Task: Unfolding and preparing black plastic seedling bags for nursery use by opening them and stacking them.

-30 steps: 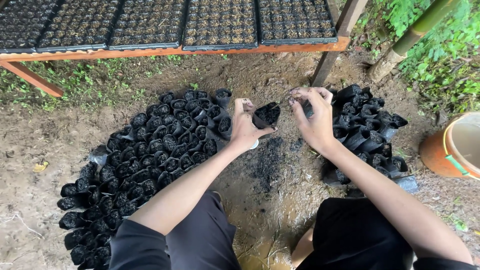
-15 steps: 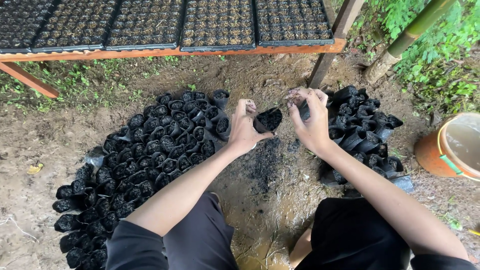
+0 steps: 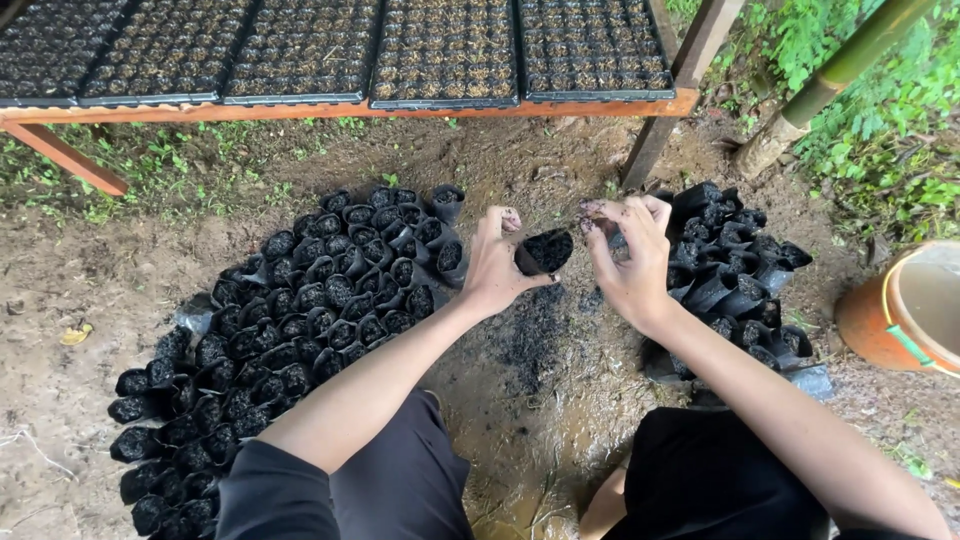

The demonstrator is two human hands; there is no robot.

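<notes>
Left hand [image 3: 492,268] gripping small black nursery bag [image 3: 545,250] at centre, right hand [image 3: 632,262] pinching soil at 3 o'clock of it; tilted mouth, so risk of spilling onto muddy ground [image 3: 540,400].

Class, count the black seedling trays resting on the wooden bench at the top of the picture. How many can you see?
4. Side by side along the bench: far-left tray, second tray, third tray, right tray. More may lie beyond the frame.

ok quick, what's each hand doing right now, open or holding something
Left hand: closed on a small black plastic nursery bag filled with dark soil.
Right hand: fingers pinched together beside the bag; whether it holds anything cannot be told.
</notes>
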